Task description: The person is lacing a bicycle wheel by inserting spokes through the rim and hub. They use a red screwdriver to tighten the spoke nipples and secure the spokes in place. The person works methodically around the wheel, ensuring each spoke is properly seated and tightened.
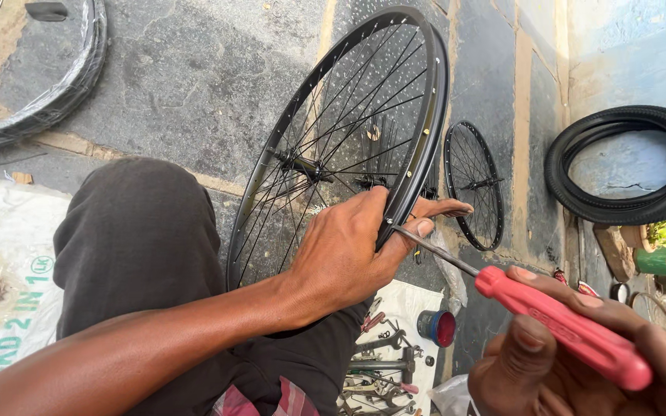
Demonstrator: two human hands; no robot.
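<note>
A black bicycle wheel rim [426, 123] with thin spokes and a hub [296, 163] stands upright over my knee. My left hand [346, 248] grips its lower right edge, thumb and forefinger wrapped around the rim. My right hand [580, 362] holds a red-handled screwdriver [564, 327]. Its metal shaft [435, 250] angles up to the left, and the tip touches the rim right by my left thumb.
A smaller black wheel [475, 185] leans behind the rim. A black tyre [627, 163] rests against the blue wall at right, another tyre [40, 85] lies top left. Hand tools [379, 362] and a small blue-and-red tin [438, 327] lie on a white sheet below. A printed sack [5, 262] covers the ground at left.
</note>
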